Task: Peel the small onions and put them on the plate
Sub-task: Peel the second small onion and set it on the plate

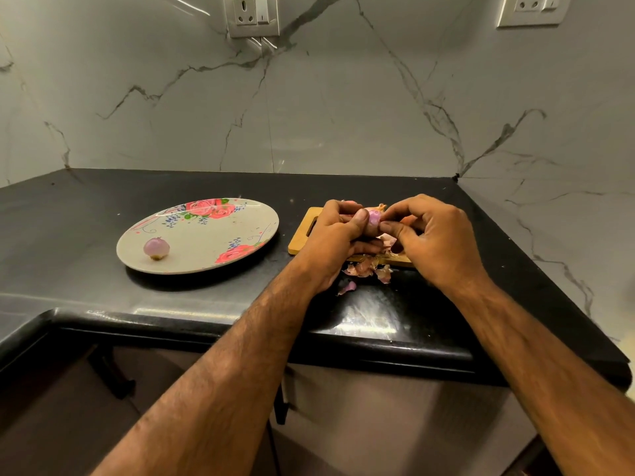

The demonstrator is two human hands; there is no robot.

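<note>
1. Hands. Both work above the cutting board, at the R side of the black counter. Our left hand grips the small onion, w/ the thumb pressed on its near face and the other fingers curled behind it. Our right hand closes on the same onion from the R, thumb & forefinger pinching at its skin, the remaining fingers curled under. The onion is held betw. both hands, clear of the board. Purple flesh shows on its near face, and a dry papery tuft sticks up at the top.

2. Plate. The floral plate sits on the counter L of the board, near it but not touching. One peeled onion lies on the plate's near-left part.

3. Waste. Loose peel scraps lie on the board's near edge & spill onto the counter just under our hands. One pink piece lies apart from them, nearer to us.

4. Surroundings. The board is wood, w/ a handle slot at its L end; our hands hide most of it. Behind the counter stands a marble-look wall w/ two switch sockets up top. A pink bit shows behind our left knuckles; we cannot tell what it is.
</note>
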